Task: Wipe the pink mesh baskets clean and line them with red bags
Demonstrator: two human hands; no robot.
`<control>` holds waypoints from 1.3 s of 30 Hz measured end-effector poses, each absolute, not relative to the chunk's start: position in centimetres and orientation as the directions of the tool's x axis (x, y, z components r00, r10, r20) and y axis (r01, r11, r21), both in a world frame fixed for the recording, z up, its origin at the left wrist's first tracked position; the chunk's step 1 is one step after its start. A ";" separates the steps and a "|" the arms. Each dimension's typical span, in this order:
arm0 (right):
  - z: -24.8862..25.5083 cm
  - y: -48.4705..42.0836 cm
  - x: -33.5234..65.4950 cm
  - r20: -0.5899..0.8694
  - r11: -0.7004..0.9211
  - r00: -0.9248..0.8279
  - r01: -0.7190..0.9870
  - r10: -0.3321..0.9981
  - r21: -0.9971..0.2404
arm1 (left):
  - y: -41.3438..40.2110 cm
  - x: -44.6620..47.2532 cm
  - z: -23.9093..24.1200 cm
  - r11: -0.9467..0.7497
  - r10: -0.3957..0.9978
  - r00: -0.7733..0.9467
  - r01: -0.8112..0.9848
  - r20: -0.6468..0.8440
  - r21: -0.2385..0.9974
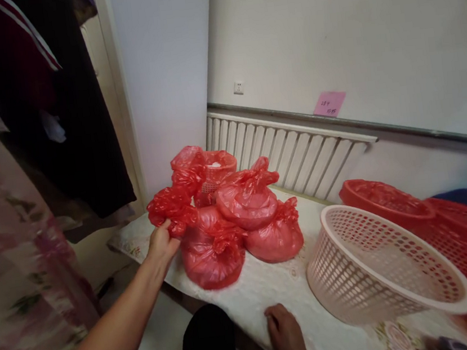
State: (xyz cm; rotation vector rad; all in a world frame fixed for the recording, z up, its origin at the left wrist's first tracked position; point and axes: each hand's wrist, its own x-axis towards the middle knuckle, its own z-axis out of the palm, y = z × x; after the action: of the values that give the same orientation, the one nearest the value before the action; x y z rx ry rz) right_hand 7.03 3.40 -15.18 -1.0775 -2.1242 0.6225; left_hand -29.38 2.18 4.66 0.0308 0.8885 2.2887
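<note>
My left hand (163, 242) is closed on the gathered, crumpled part of a red plastic bag (172, 205) at the left of a cluster of bags. Just right of it, a full, knotted red bag (213, 257) sits on the table. Two more filled red bags are behind, one (247, 199) resting against the top of the other (276, 238). At the back stands a basket (218, 171) with red plastic over it. My right hand (285, 330) lies at the table's front edge with its fingers curled, and nothing shows in it.
A large pale pink plastic basket (368, 272) stands on the cloth-covered table (268, 284) at the right. Red baskets (458, 238) are behind it. Along the wall runs a white radiator (290, 154). Dark clothes (83, 131) hang at the left beside a floral curtain (17, 252).
</note>
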 end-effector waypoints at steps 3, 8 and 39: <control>-10.8 3.4 6.5 0.197 0.343 -0.385 0.360 0.902 -0.868 | 0.5 -24.1 5.7 -0.499 0.715 -0.686 -0.635 -0.133 0.589; -0.5 3.7 7.2 0.269 0.247 -0.215 -0.125 0.939 -0.961 | -2.8 -15.7 5.5 -0.423 0.823 -0.567 -0.653 -0.036 0.628; 10.5 2.1 19.2 0.162 0.539 0.615 -0.497 0.771 -0.681 | -7.6 -1.0 4.7 -0.292 0.951 -0.172 -0.232 0.256 0.928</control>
State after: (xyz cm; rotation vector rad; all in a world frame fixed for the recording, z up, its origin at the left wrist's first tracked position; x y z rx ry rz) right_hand 19.20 2.11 10.51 -0.6342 -0.4820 0.7894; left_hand -0.97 -7.58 4.72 1.1397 0.9659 1.6290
